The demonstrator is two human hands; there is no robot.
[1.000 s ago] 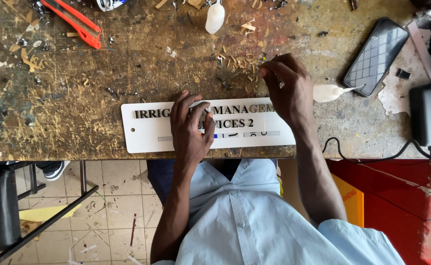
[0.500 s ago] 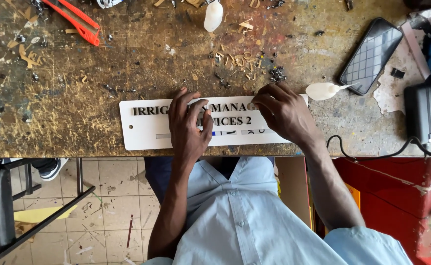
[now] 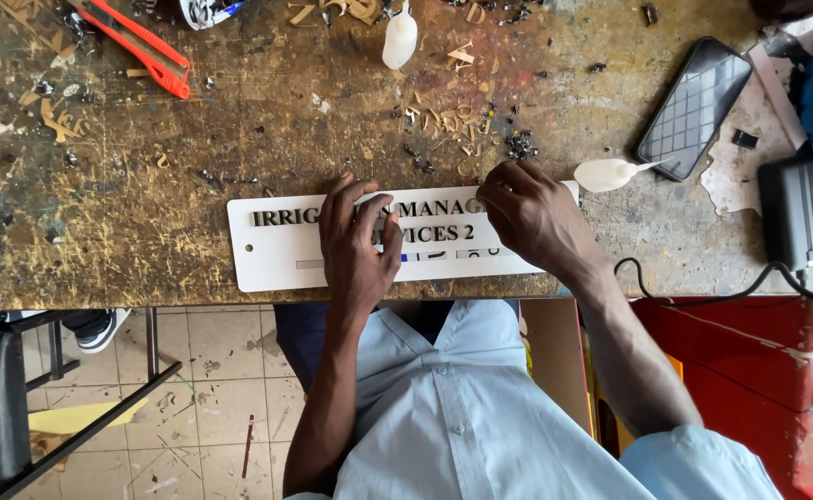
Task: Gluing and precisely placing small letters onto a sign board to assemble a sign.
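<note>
A sign plate (image 3: 277, 245) lies along the near edge of the workbench (image 3: 100, 231), with the left hand (image 3: 358, 243) on its middle and the right hand (image 3: 531, 218) on its right end. A small bottle (image 3: 607, 173) lies just right of the plate, a phone (image 3: 695, 108) beyond it. A utility knife (image 3: 138, 44) lies at the far left corner.

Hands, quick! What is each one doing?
Left hand: open, flat, pressing on the white sign plate.
Right hand: fingers curled on the plate's right end; holding anything cannot be told.
</note>
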